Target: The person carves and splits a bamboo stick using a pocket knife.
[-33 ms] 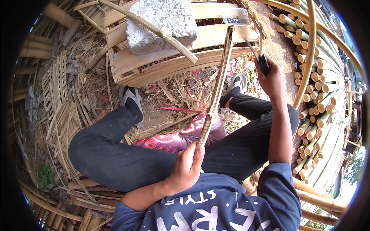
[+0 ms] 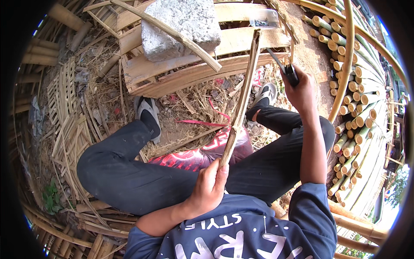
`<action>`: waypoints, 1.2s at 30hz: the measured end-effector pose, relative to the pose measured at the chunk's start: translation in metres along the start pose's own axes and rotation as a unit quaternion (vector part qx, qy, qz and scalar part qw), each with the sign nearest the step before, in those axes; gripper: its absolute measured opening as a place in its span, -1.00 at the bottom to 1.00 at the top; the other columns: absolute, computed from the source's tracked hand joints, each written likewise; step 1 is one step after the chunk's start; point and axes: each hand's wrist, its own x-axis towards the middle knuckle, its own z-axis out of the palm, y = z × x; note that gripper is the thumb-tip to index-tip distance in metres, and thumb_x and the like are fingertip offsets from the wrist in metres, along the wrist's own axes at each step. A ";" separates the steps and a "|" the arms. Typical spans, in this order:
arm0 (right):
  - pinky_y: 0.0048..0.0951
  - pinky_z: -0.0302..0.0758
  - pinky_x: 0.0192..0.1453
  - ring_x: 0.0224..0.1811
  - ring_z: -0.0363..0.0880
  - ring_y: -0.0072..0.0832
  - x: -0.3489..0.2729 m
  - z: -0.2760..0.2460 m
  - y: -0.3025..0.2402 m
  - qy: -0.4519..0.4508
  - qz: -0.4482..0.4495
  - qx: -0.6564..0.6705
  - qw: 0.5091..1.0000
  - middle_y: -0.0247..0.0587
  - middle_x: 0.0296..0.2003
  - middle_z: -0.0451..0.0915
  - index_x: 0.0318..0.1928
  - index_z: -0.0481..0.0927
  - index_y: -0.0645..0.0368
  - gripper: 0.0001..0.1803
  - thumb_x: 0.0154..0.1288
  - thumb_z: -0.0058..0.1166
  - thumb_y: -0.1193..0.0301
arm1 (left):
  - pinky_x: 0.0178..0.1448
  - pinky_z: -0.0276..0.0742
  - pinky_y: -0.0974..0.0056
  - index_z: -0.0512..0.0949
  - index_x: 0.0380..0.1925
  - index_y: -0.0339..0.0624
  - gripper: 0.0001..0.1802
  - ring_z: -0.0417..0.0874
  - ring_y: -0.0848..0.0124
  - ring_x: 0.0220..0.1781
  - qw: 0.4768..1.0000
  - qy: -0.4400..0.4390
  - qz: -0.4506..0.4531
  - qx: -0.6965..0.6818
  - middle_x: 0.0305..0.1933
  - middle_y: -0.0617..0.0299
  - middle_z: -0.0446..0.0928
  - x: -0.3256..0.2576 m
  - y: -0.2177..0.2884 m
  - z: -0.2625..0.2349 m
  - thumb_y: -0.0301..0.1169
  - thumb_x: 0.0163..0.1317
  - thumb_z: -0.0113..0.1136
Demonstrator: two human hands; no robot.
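Observation:
My left hand is closed around the lower end of a split bamboo stick. The stick slants up and away from me, and its far end stands in front of the slatted bench's edge. In my right hand is the black handle of a knife. Its thin blade points up and left toward the stick's far part, apart from it by a small gap. The fingers of the right hand wrap round the handle.
Ahead stands a low slatted wooden bench bearing a grey concrete block, another stick and a clear plastic bag. Cut bamboo poles are stacked at right. A red patterned sack lies between my legs; bamboo strips lie at left.
My right hand and the knife have shifted slightly left and down, bringing the blade nearer the stick. The left hand and the stick look unmoved.

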 end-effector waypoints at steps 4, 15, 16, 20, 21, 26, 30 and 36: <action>-0.09 0.55 -0.28 -0.39 0.66 0.00 -0.012 0.008 -0.028 -0.085 -0.094 -0.008 0.992 -0.02 -0.49 0.63 -0.25 0.60 0.13 -0.77 0.00 0.20 0.55 | -0.52 0.22 0.31 0.39 -0.28 -0.24 -0.70 0.34 0.50 -0.63 0.998 -0.008 -0.042 -0.042 -0.61 0.28 0.30 0.004 -0.002 0.000 -0.26 0.60 -0.12; -0.12 0.57 -0.34 -0.43 0.68 -0.14 -0.022 0.020 -0.032 -0.089 -0.110 -0.053 0.988 -0.18 -0.49 0.64 -0.17 0.67 0.01 -0.63 -0.10 0.29 0.48 | -0.45 0.32 -0.06 0.41 -0.24 -0.31 -0.79 0.51 -0.18 -0.54 0.988 0.018 0.059 0.143 -0.57 -0.12 0.44 0.006 0.016 0.003 -0.37 0.54 -0.04; -0.14 0.57 -0.35 -0.42 0.68 -0.14 -0.021 0.021 -0.031 -0.076 -0.121 -0.063 0.988 -0.19 -0.47 0.65 -0.17 0.67 0.03 -0.63 -0.11 0.31 0.47 | -0.45 0.31 -0.05 0.41 -0.24 -0.31 -0.79 0.50 -0.16 -0.54 0.989 0.014 0.050 0.141 -0.57 -0.11 0.43 0.005 0.016 0.002 -0.37 0.54 -0.04; -0.17 0.57 -0.33 -0.41 0.68 -0.17 -0.016 0.018 -0.030 -0.056 -0.136 -0.071 0.987 -0.23 -0.42 0.66 -0.16 0.67 0.03 -0.62 -0.11 0.35 0.45 | -0.47 0.30 -0.02 0.41 -0.23 -0.32 -0.79 0.50 -0.13 -0.56 0.993 0.002 0.026 0.114 -0.58 -0.09 0.42 0.004 0.020 0.000 -0.37 0.54 -0.04; -0.17 0.57 -0.33 -0.41 0.68 -0.17 -0.015 0.018 -0.030 -0.055 -0.136 -0.072 0.987 -0.23 -0.42 0.66 -0.16 0.67 0.03 -0.62 -0.11 0.35 0.45 | -0.47 0.30 -0.02 0.41 -0.23 -0.32 -0.79 0.50 -0.13 -0.56 0.993 0.001 0.027 0.114 -0.58 -0.09 0.42 0.004 0.020 -0.001 -0.37 0.54 -0.04; -0.19 0.56 -0.34 -0.40 0.68 -0.21 -0.010 0.016 -0.031 0.007 -0.161 -0.099 0.982 -0.27 -0.44 0.63 -0.17 0.66 0.01 -0.65 -0.07 0.36 0.44 | -0.48 0.29 -0.01 0.41 -0.25 -0.32 -0.78 0.52 -0.10 -0.56 0.994 0.002 0.040 0.103 -0.59 -0.09 0.42 0.001 0.022 -0.002 -0.37 0.54 -0.03; -0.19 0.56 -0.34 -0.40 0.67 -0.22 -0.006 0.012 -0.026 0.023 -0.167 -0.106 0.980 -0.29 -0.44 0.62 -0.16 0.66 0.02 -0.64 -0.07 0.37 0.44 | -0.48 0.29 -0.01 0.42 -0.26 -0.31 -0.78 0.52 -0.10 -0.56 0.994 0.000 0.038 0.099 -0.60 -0.08 0.41 0.000 0.022 -0.002 -0.37 0.54 -0.03; -0.19 0.57 -0.32 -0.39 0.70 -0.19 0.001 0.006 -0.020 0.048 -0.133 -0.137 0.980 -0.26 -0.37 0.69 -0.14 0.67 -0.02 -0.66 -0.01 0.35 0.44 | -0.48 0.28 -0.01 0.42 -0.25 -0.30 -0.79 0.52 -0.11 -0.57 0.992 -0.002 0.050 0.112 -0.61 -0.07 0.40 -0.002 0.023 -0.002 -0.37 0.54 -0.03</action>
